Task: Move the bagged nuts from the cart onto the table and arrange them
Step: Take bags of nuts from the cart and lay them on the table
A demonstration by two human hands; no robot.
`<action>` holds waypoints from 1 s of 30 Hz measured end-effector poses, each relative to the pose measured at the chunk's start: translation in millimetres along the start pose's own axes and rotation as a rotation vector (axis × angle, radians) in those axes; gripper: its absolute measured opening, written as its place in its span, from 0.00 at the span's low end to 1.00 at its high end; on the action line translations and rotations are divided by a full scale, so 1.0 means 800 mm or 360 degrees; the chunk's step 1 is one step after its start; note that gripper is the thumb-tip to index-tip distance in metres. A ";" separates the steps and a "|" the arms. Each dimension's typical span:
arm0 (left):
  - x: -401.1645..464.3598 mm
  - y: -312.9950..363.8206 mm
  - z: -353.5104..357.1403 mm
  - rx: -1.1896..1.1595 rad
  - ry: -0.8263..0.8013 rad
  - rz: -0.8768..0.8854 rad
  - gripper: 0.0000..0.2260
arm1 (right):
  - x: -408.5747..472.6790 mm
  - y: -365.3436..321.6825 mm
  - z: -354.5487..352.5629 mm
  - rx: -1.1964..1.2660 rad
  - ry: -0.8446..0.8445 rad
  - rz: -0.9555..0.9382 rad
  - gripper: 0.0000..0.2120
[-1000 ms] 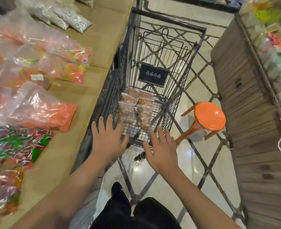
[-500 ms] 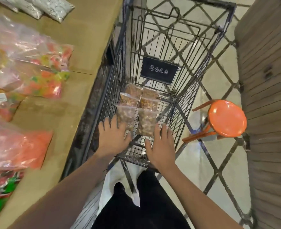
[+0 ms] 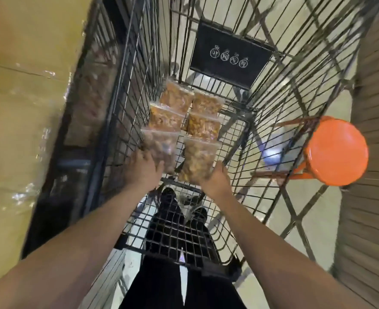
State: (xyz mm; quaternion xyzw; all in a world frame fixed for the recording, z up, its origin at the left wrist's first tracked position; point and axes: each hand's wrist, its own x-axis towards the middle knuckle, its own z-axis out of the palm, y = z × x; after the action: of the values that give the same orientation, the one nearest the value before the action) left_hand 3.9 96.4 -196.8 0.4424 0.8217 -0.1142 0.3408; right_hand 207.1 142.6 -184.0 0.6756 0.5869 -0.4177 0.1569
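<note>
Slick plastic nut bags (image 3: 198, 158) could slip from both hands, left hand (image 3: 143, 169) and right hand (image 3: 214, 180) each gripping one's near edge only

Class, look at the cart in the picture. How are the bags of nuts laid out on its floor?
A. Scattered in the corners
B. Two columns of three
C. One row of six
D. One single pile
B: six bags of nuts lie in two side-by-side columns of three on the wire floor of the shopping cart.

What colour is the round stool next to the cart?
Bright orange; the stool shows in the head view.
</note>
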 end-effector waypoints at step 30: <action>-0.045 -0.002 -0.006 -0.2372 -0.0531 -0.0715 0.29 | -0.030 0.045 -0.027 0.1656 -0.0186 0.0162 0.37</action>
State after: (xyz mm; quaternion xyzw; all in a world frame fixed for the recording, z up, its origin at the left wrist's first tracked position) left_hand 14.2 74.5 -169.3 -0.1013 0.6895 0.3347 0.6343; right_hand 249.4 132.4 -163.3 0.6674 0.2585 -0.6828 -0.1468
